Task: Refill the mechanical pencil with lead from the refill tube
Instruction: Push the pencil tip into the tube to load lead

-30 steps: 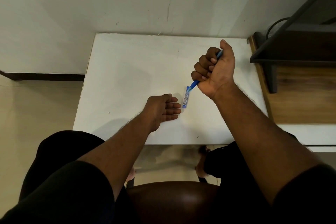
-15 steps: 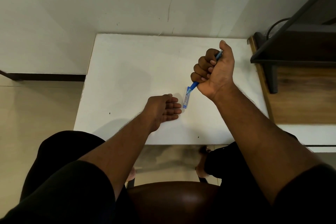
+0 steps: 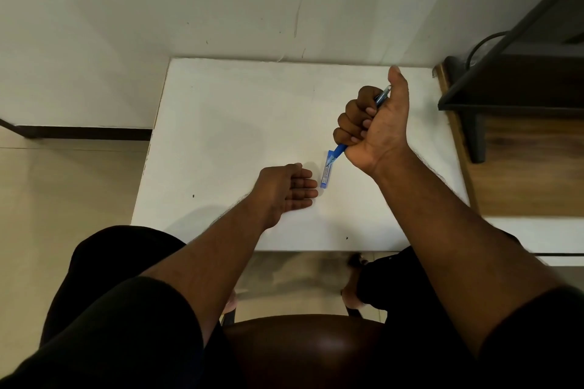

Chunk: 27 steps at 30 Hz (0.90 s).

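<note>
Two hands working: your right hand (image 3: 374,126) is fisting mechanical pencil (image 3: 339,148), right of centre, tip pointing down-left. Refill tube (image 3: 326,174) is lying on counter (image 3: 240,123), long axis near-vertical in frame, just right of left hand (image 3: 286,188), fingers relaxed, nearer to it.

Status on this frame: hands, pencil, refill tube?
Right hand fists blue pencil. Left hand open on table. Refill tube lying untouched between them.

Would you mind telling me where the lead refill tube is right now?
The refill tube lies on the white table, between the left hand fingertips and the pencil-gripping right hand.
</note>
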Available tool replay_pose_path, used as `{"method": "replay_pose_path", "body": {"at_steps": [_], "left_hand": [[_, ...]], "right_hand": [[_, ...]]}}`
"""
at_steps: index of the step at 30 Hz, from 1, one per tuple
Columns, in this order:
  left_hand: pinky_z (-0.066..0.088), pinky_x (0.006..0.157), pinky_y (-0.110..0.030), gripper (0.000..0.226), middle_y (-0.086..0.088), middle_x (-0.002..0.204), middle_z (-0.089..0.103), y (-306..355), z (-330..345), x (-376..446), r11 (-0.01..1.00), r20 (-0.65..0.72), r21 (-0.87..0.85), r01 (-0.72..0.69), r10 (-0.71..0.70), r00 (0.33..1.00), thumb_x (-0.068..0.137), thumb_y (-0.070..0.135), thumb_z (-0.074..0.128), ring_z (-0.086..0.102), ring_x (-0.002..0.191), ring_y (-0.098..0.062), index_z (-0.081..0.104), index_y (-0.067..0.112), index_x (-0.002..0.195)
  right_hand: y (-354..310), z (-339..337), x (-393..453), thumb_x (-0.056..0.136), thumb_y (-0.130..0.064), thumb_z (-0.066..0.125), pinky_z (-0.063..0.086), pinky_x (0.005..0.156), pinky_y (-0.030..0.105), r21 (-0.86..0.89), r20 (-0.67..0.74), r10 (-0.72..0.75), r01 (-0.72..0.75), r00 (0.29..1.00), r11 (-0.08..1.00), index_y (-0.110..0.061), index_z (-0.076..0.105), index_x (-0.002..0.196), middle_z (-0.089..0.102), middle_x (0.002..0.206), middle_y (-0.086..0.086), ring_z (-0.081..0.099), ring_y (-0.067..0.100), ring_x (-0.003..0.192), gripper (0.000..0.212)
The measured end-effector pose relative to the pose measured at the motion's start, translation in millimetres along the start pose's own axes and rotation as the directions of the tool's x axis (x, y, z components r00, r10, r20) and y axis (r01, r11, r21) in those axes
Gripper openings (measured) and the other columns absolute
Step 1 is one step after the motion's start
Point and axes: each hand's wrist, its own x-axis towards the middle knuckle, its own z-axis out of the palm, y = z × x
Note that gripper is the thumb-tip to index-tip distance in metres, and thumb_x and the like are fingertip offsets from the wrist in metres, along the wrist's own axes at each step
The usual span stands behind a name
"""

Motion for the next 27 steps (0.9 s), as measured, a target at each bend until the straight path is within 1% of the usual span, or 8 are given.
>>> {"method": "replay_pose_path", "body": {"at_steps": [5,10,15,20,25,27], "left_hand": [[0.059,0.076,-0.039,0.037,-0.017,0.1,0.072,0.2,0.0,1.3,1.0,-0.01,0.01,0.009,-0.009,1.0,0.096,0.031,0.047,0.071,0.088,-0.031,0.065,0.001,0.107],[0.059,0.077,-0.04,0.036,-0.017,0.1,0.072,0.0,0.4,1.6,1.0,-0.015,0.014,0.015,-0.014,1.0,0.096,0.031,0.047,0.071,0.089,-0.031,0.065,0.002,0.107],[0.06,0.075,-0.039,0.036,-0.016,0.099,0.072,0.4,0.3,2.1,1.0,-0.02,0.013,0.013,-0.013,1.0,0.096,0.031,0.047,0.071,0.088,-0.031,0.065,0.001,0.107],[0.059,0.076,-0.04,0.036,-0.016,0.1,0.072,0.7,0.4,1.6,1.0,-0.019,0.015,0.012,-0.012,1.0,0.096,0.031,0.047,0.071,0.089,-0.031,0.065,0.001,0.108],[0.058,0.079,-0.041,0.036,-0.017,0.1,0.071,1.5,1.1,0.0,1.0,-0.018,0.017,0.005,-0.005,1.0,0.096,0.031,0.047,0.07,0.086,-0.03,0.064,0.001,0.108],[0.058,0.078,-0.04,0.036,-0.016,0.1,0.071,1.6,1.2,-0.4,1.0,-0.016,0.018,0.006,-0.005,1.0,0.096,0.031,0.046,0.07,0.085,-0.03,0.064,0.001,0.107]], "right_hand": [[-0.3,1.5,0.4,0.093,-0.048,0.032,0.011,0.044,0.018,0.002,0.006,-0.001,0.001,1.0,1.0,-0.016,0.025,0.047,0.019,0.037,-0.003,0.011,0.011,0.036,0.057],[0.0,0.5,-1.0,0.094,-0.054,0.028,0.018,0.042,0.017,0.02,-0.003,-0.027,0.027,1.0,0.999,-0.015,0.03,0.045,0.024,0.036,-0.003,0.016,0.009,0.035,0.062],[-2.0,0.5,0.6,0.094,-0.046,0.029,0.014,0.045,0.018,0.041,-0.037,-0.038,0.04,0.999,0.998,-0.016,0.028,0.046,0.021,0.039,-0.003,0.013,0.011,0.037,0.056],[-0.6,-2.9,1.7,0.093,-0.053,0.028,0.014,0.046,0.019,0.067,-0.019,-0.038,0.039,0.999,0.997,-0.016,0.028,0.047,0.023,0.038,-0.003,0.015,0.01,0.037,0.059],[-1.5,-5.0,4.1,0.093,-0.048,0.029,0.014,0.046,0.019,0.14,-0.02,-0.035,0.038,0.999,0.989,-0.017,0.029,0.046,0.022,0.038,-0.003,0.013,0.01,0.039,0.057],[-1.9,-6.6,5.2,0.093,-0.05,0.029,0.014,0.046,0.019,0.165,-0.02,-0.04,0.042,0.999,0.985,-0.016,0.029,0.048,0.022,0.039,-0.003,0.011,0.011,0.041,0.057]]}}
